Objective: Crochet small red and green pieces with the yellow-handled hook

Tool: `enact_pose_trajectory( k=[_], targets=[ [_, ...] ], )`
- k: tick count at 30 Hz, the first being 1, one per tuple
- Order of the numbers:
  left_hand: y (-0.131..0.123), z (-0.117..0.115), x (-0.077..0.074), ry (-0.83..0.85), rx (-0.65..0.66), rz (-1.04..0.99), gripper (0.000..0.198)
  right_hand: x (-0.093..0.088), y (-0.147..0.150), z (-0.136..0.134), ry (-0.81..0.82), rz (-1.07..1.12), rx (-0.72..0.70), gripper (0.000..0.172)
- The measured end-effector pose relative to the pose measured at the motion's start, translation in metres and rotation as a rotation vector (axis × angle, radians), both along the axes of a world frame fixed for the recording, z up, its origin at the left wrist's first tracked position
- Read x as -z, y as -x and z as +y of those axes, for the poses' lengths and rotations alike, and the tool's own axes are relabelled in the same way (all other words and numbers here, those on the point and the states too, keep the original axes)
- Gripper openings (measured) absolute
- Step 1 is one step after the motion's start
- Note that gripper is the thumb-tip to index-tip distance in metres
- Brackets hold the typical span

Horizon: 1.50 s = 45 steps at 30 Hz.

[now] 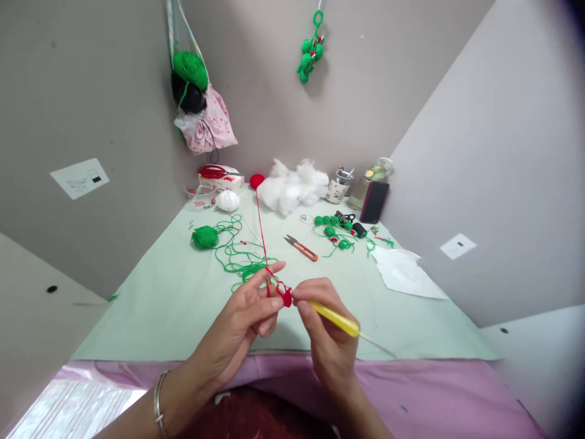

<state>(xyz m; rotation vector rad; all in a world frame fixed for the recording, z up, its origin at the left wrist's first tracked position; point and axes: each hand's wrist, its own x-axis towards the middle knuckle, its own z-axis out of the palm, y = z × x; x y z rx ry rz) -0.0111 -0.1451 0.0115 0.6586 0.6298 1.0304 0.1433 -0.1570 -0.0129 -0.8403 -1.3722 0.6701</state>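
A small red crochet piece (286, 297) is pinched between the thumb and fingers of my left hand (249, 308). Red yarn (262, 228) passes over my raised left index finger and runs back to a red yarn ball (256, 181). My right hand (331, 329) is closed round a crochet hook (336, 318) with a yellow handle. The hook's tip meets the red piece, though my fingers partly hide it. Loose green yarn (242, 266) lies tangled just behind my left hand.
Orange thread snips (301, 248) lie mid-table, with white stuffing (292, 186) behind. A green yarn ball (205, 237) sits left. To the right are small green crocheted balls (329, 231), a phone (375, 202) propped upright, and white paper (406, 272).
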Motion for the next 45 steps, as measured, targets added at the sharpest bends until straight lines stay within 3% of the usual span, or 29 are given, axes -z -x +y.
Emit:
enact_pose_trajectory(
  k=[4, 11, 19, 23, 27, 30, 37, 41, 45],
  targets=[
    [0.001, 0.002, 0.003, 0.001, 0.052, -0.026, 0.065, 0.003, -0.002, 0.005, 0.120, 0.187, -0.082, 0.014],
    [0.002, 0.003, 0.007, -0.046, 0.049, 0.055, 0.065, 0.001, -0.005, 0.009, 0.124, 0.137, -0.190, 0.018],
    [0.005, 0.006, 0.008, -0.125, 0.027, 0.151, 0.060, -0.001, -0.010, 0.010, 0.254, 0.303, -0.253, 0.016],
    [0.007, 0.007, 0.008, -0.130, -0.011, 0.177, 0.056, -0.002, -0.012, 0.004, 0.139, 0.116, -0.188, 0.019],
    [0.006, 0.008, 0.009, -0.197, -0.120, 0.255, 0.054, -0.001, -0.012, -0.002, -0.138, -0.226, -0.091, 0.030],
    [0.006, 0.007, 0.011, -0.240, -0.151, 0.300, 0.050, 0.002, -0.011, -0.001, -0.291, -0.343, -0.060, 0.037],
    [0.009, 0.002, 0.012, -0.386, -0.275, 0.437, 0.036, 0.007, -0.006, 0.002, -0.245, -0.207, -0.046, 0.035],
    [0.006, 0.001, 0.009, -0.431, -0.226, 0.423, 0.037, 0.007, -0.005, 0.003, -0.261, -0.211, -0.034, 0.035],
    [0.003, 0.002, 0.010, -0.374, -0.165, 0.321, 0.044, 0.007, -0.004, 0.003, -0.281, -0.229, -0.019, 0.037]
  ],
)
